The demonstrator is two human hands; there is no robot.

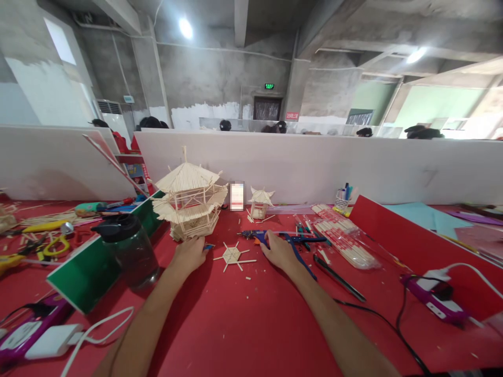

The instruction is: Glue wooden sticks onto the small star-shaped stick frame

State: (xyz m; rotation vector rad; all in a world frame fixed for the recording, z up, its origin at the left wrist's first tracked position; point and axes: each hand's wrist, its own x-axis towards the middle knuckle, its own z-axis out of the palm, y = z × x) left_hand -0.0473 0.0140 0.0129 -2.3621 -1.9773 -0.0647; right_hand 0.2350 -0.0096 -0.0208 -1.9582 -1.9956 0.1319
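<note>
My left hand [192, 254] is closed beside the base of a large pavilion model [188, 201] built from thin wooden sticks. A small blue tip [209, 246] pokes out by its fingertips; the rest of that item is hidden. My right hand [278, 250] lies with bent fingers on a blue glue gun [301, 254], its nozzle pointing left. Between the hands, flat on the red table [243, 324], rests a hexagonal stick piece [231, 255] with spokes reaching past its edge. Behind it stands a smaller stick pavilion [260, 203].
A dark-lidded water bottle [131, 256] and a green board [84, 280] stand left. To the right lie bagged stick bundles [343, 238], a black pen-like rod [340, 277] and a purple power strip [434, 301] with cords. A white partition [314, 162] rises behind.
</note>
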